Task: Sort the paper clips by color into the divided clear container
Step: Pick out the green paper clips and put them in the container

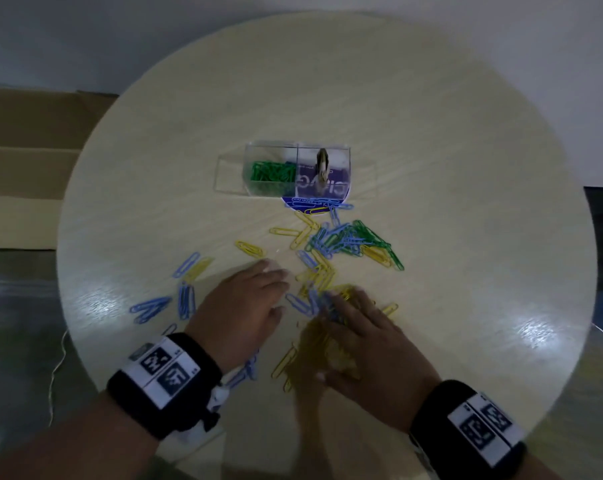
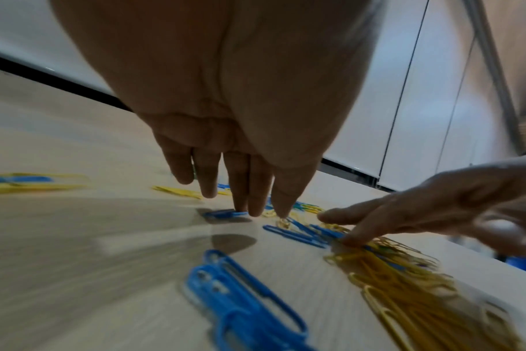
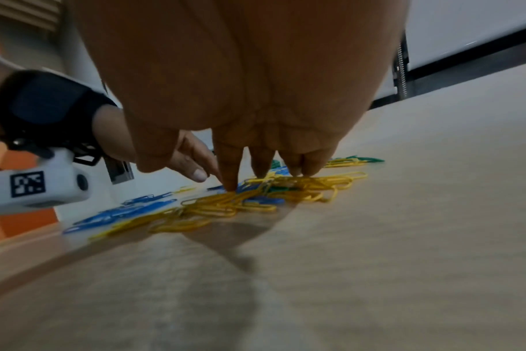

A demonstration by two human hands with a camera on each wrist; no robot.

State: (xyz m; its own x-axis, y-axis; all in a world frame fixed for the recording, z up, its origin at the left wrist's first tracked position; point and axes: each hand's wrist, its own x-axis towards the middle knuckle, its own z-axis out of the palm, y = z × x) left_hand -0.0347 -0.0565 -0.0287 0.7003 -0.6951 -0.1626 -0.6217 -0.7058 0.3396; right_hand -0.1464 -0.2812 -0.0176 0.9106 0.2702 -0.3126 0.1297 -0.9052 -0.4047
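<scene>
Pale wood fills the view: a round table (image 1: 328, 98), and near its middle the clear container (image 1: 293, 168) with its dividers. Green clips (image 1: 271, 172) are bunched in one compartment; the compartment beside it shows a purple label, and what stands in it is too blurred to name. Just in front of the container lies a mixed heap (image 1: 348, 239) of blue, green and yellow clips, with blue clips (image 1: 185, 296) strung out to the left.

Now the hands, both palm down near the table's front edge. Left hand (image 1: 244, 306): fingers straight and close together, and in the left wrist view the fingertips (image 2: 241, 204) touch down on a single blue clip (image 2: 223, 213). Nothing is gripped. Right hand (image 1: 366, 344): fingers extended and slightly spread, tips (image 3: 230, 182) pressing onto a pile of yellow clips (image 3: 225, 206), thumb out to the side. Nothing is pinched there either; the hand lies flat on the pile.
</scene>
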